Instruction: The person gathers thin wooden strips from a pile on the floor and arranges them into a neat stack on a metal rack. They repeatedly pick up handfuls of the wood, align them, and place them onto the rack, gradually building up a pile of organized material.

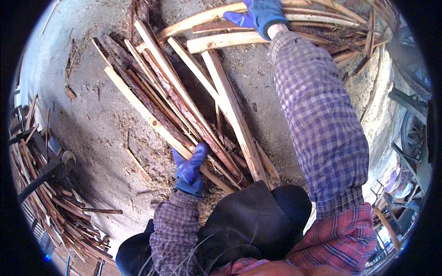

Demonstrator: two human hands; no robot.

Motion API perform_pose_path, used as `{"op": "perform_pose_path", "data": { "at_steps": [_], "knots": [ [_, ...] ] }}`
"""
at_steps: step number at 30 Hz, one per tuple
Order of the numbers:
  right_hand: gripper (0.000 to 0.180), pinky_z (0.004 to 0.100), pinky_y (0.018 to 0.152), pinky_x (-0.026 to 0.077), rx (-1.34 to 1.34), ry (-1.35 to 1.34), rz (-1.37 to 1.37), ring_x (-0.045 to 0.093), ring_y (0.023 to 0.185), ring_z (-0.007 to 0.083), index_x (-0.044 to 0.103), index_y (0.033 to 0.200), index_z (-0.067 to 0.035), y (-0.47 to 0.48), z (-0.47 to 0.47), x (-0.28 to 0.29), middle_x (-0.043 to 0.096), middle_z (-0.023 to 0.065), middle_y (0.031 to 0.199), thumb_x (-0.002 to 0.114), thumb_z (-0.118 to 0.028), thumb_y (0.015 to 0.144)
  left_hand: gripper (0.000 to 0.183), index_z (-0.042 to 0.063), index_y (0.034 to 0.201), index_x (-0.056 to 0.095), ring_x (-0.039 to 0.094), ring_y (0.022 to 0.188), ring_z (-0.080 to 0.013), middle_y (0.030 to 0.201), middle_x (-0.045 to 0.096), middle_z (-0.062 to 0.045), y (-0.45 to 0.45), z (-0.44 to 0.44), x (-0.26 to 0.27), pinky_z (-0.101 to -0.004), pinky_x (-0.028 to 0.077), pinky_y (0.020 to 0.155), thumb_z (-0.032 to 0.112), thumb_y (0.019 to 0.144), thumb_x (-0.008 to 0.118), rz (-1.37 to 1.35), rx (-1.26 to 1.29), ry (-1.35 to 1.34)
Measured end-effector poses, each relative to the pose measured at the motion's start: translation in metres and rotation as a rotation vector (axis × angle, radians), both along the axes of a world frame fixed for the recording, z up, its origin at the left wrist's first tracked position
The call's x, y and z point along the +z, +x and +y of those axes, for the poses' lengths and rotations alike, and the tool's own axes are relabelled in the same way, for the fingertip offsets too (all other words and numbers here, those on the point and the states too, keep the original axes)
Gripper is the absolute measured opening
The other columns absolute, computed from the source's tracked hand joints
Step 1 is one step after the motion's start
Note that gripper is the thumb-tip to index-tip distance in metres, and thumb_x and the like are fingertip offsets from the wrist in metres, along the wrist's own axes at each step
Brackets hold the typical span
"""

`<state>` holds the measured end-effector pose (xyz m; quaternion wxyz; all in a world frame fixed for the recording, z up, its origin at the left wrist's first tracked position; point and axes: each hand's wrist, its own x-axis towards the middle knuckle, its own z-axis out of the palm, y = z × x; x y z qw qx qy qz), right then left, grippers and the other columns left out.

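My left hand (189, 169), in a blue rubber-coated glove, grips a long pale wood strip (148, 119) near its lower end. Beside that strip, several rough bark-edged strips (172, 91) fan out on the ground in front of my knees. A wider pale slat (234, 120) lies to their right. My right hand (259, 15), gloved the same way, reaches to the top over a crosswise pile of wood strips (321, 19), its thumb spread. Its fingers are partly cut off by the picture's edge, so whether they hold a strip is unclear.
A large heap of wood strips (51, 210) rests at the left by a dark metal frame (39, 179). Bark scraps and sawdust cover parts of the concrete floor (100, 114). A spoked wheel (412, 132) and metal parts stand at the right edge. A dark apron (241, 217) covers my lap.
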<state>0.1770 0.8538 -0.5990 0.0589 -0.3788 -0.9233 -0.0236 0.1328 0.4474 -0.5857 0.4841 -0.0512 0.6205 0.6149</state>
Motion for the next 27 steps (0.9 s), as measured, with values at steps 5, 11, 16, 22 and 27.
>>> {"op": "perform_pose_path", "data": {
  "at_steps": [5,11,16,22,27],
  "knots": [
    [0.073,0.0433,0.104,0.028,-0.052,-0.331,-0.121,0.040,0.123,0.0317,0.052,0.123,-0.009,0.000,-0.006,0.024,0.046,0.0169,0.130,0.057,-0.060,0.072,0.052,0.004,0.130,0.038,0.062,0.096,-0.0204,0.110,0.058,-0.010,0.000,-0.001,-0.001,-0.0307,0.052,0.086,-0.004,0.082,0.056,-0.032,-0.021,0.113],
    [0.073,0.0506,0.094,0.037,-0.042,-0.194,-0.297,0.056,0.110,0.0289,0.060,0.119,-0.016,0.007,-0.019,0.013,0.060,0.0126,0.117,0.038,-0.073,0.078,0.055,0.003,0.130,0.037,0.062,0.091,-0.0184,0.107,0.058,-0.011,-0.002,-0.007,-0.009,-0.0300,0.052,0.084,-0.003,0.080,0.058,-0.043,0.034,0.073],
    [0.065,0.0456,0.085,0.045,-0.002,-0.208,-0.217,0.062,0.093,0.0333,0.067,0.100,-0.009,0.025,-0.031,0.009,0.066,0.0170,0.094,0.045,-0.066,0.081,0.048,0.003,0.126,0.041,0.062,0.088,-0.0177,0.102,0.060,-0.009,-0.006,-0.010,-0.017,-0.0283,0.053,0.080,0.000,0.081,0.058,-0.107,-0.009,0.061],
    [0.065,0.0461,0.081,0.047,-0.050,-0.258,-0.173,0.063,0.092,0.0309,0.068,0.100,-0.011,0.038,-0.047,0.011,0.067,0.0152,0.094,0.045,-0.068,0.078,0.047,0.005,0.126,0.042,0.062,0.087,-0.0164,0.100,0.060,-0.006,-0.008,-0.014,-0.024,-0.0279,0.052,0.078,0.003,0.083,0.059,0.028,-0.079,0.050],
    [0.060,0.0447,0.075,0.047,-0.097,-0.277,-0.161,0.063,0.082,0.0320,0.068,0.093,-0.008,0.058,-0.074,0.010,0.066,0.0162,0.083,0.047,-0.063,0.081,0.047,0.005,0.126,0.042,0.061,0.085,-0.0154,0.102,0.058,-0.006,-0.004,-0.008,-0.018,-0.0274,0.052,0.077,-0.001,0.083,0.058,0.003,-0.004,0.155]
  ]
}}
